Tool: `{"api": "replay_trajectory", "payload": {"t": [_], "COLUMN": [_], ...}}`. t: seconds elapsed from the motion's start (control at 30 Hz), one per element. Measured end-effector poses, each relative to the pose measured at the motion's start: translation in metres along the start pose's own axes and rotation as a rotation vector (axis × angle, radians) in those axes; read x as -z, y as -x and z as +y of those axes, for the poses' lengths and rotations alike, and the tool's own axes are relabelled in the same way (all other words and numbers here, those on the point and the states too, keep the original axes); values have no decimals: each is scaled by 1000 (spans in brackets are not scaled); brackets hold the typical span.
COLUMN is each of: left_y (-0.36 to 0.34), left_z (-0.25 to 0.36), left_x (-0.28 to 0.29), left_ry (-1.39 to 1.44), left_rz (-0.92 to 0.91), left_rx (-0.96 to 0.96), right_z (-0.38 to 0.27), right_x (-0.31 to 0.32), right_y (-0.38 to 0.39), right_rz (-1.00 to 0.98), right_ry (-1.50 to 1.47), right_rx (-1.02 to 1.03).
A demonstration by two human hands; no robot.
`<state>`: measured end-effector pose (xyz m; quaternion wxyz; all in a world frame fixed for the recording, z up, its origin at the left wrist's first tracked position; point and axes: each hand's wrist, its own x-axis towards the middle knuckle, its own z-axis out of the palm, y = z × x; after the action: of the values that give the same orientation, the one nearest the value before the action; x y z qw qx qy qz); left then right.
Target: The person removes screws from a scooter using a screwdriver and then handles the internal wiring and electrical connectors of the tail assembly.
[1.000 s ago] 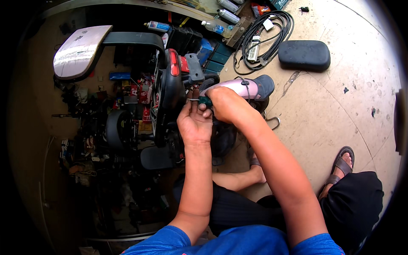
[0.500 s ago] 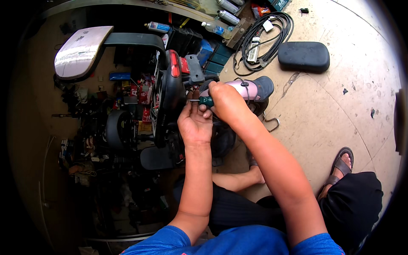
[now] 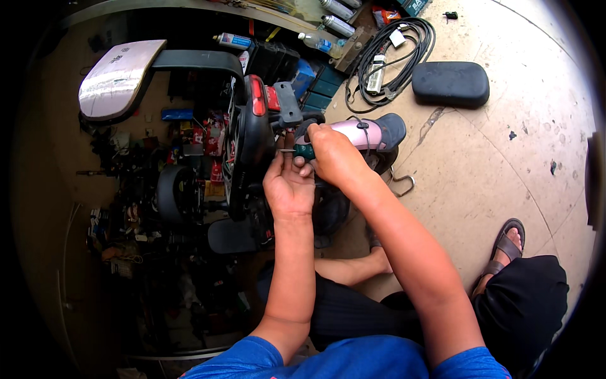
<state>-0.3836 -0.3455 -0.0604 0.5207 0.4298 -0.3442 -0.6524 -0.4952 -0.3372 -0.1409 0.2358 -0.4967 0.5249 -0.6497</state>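
Lying by blk pad (image 3: 450,84) – coiled cable (image 3: 371,52); R hand (image 3: 334,150) w/ screwdriver (image 3: 304,151).

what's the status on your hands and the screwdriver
Right hand gripping screwdriver. Left hand palm up, close by shaft. Shaft pointing toward black housing, contact unclear.

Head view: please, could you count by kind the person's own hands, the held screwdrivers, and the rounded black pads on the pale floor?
Hands: 2 (left hand, right hand)
Green screwdriver: 1
Rounded black pad: 1
Total: 4
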Motion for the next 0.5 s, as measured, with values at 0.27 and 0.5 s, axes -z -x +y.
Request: {"api": "replay_trajectory", "payload": {"t": [0.27,0.5], "left_y": [2,9], "left_z": [0,-2], "left_x": [-2,-4], "left_ry": [-21,-50], "left_rz": [-3,-12], "left_rx": [-8,-23], "right_z": [-1,1], "right_x": [1,8], "right_y": [0,-4], "right_rz": [21,-195], "right_ry": [42,-55], "right_rx": [-17,72]}}
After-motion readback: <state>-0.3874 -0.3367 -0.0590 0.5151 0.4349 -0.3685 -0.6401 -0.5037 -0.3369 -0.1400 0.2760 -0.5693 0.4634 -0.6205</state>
